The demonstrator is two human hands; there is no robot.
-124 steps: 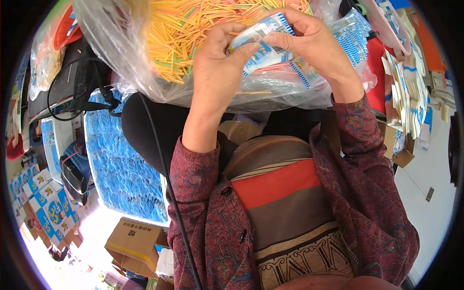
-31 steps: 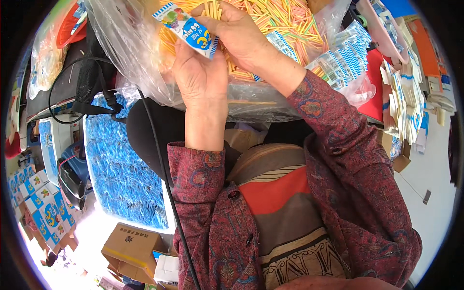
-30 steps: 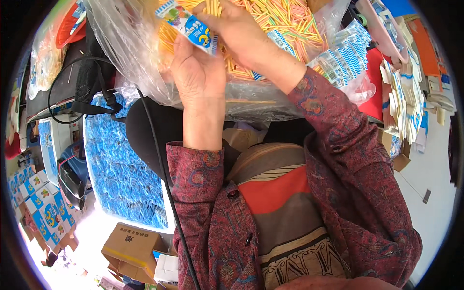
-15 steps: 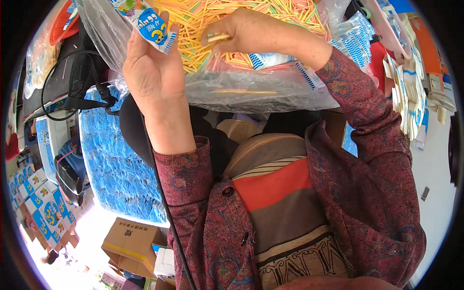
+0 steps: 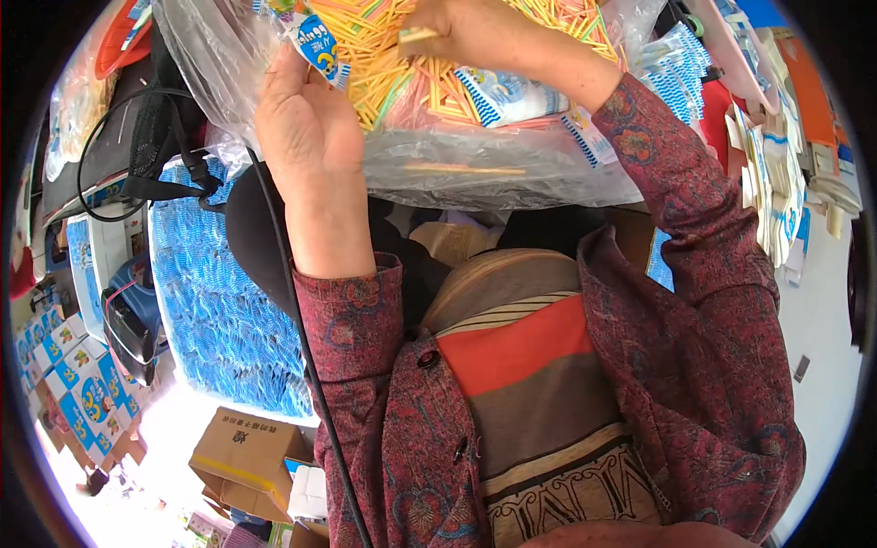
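Observation:
My left hand [image 5: 315, 128] is closed on a small blue and white printed packet [image 5: 320, 44], held above the left side of a heap of thin sticks. Pinched in my right hand [image 5: 480, 32] is a short bundle of pale sticks [image 5: 418, 36], its cut ends pointing left. The yellow, pink and green sticks [image 5: 373, 87] lie loose in a large clear plastic bag [image 5: 493, 169]. Below my right hand a blue and white packet [image 5: 516, 96] rests on the heap, and another packet [image 5: 589, 135] lies near my right wrist.
At my left stands a wide white-edged container full of blue and white packets [image 5: 228, 292]. An open cardboard box [image 5: 242, 452] is below it. More packets [image 5: 676, 73] pile up at the far right, beside a stack of flat white packaging [image 5: 772, 183]. A black cable [image 5: 311, 365] runs past my left arm.
My left hand has shifted right with the packet. My right hand has moved farther away from me with the stick bundle, uncovering more of the packet on the heap.

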